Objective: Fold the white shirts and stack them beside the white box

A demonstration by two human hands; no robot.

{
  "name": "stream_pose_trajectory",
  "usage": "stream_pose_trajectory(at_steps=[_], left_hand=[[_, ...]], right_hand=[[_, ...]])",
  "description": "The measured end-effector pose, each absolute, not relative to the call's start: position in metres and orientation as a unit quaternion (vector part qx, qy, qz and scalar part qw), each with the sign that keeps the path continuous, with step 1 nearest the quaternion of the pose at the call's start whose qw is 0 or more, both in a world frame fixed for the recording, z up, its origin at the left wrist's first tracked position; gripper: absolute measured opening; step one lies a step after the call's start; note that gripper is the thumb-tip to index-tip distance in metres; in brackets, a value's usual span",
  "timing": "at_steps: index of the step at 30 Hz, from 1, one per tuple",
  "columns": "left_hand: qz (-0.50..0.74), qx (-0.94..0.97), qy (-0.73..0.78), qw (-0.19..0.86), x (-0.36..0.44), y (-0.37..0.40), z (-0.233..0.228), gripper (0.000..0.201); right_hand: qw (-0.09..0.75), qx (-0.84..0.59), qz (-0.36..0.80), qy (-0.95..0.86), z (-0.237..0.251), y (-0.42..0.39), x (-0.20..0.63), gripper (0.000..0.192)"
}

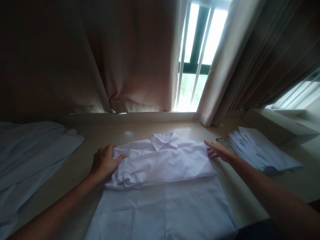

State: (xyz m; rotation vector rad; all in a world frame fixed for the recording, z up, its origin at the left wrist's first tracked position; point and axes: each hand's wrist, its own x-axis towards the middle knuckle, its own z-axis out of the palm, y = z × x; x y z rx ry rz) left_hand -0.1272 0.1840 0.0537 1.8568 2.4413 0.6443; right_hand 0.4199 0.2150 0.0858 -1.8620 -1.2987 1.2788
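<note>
A white collared shirt (165, 166) lies spread on the pale surface in the head view, its collar at the far end. The sleeves are folded across its upper part, and its lower end runs out of the frame. My left hand (105, 162) is closed on the shirt's left shoulder edge, with the thumb on top of the cloth. At the opposite shoulder, my right hand (218, 150) pinches the edge, fingers partly hidden by the fabric.
A heap of white garments (37, 146) lies at the left. To the right, a stack of folded white shirts (267, 150) sits beside a phone (225, 142). Behind the surface (140, 131) hang brown curtains (142, 60) and a bright window (195, 50); a box-like ledge (272, 123) stands back right.
</note>
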Motion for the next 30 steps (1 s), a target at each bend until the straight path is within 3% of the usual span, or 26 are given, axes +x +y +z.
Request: stream_pose_trajectory(at_steps=[2, 6, 10, 14, 18, 24, 30], left_hand=[[0.197, 0.659, 0.726, -0.013, -0.111, 0.169, 0.058, 0.058], [0.234, 0.748, 0.620, 0.036, -0.036, 0.164, 0.072, 0.040], [0.223, 0.817, 0.525, 0.083, 0.081, 0.186, 0.081, 0.029], [0.125, 0.859, 0.485, 0.108, 0.189, 0.222, 0.077, 0.037], [0.099, 0.873, 0.462, 0.124, 0.252, 0.259, 0.071, 0.052], [0.039, 0.906, 0.401, 0.132, 0.280, 0.289, 0.062, 0.065], [0.024, 0.891, 0.429, 0.144, 0.278, 0.308, 0.054, 0.035]], right_hand=[[0.302, -0.699, 0.406, -0.506, 0.077, 0.184, 0.425, 0.069], [0.293, -0.707, 0.281, -0.579, 0.048, 0.119, 0.428, 0.078], [0.295, -0.718, 0.170, -0.607, 0.019, 0.082, 0.411, 0.053], [0.345, -0.701, 0.094, -0.617, 0.002, 0.073, 0.395, 0.029], [0.385, -0.712, 0.108, -0.577, -0.002, 0.073, 0.394, 0.022], [0.397, -0.727, 0.144, -0.541, 0.002, 0.078, 0.396, 0.012], [0.401, -0.740, 0.160, -0.516, 0.000, 0.079, 0.397, 0.010]])
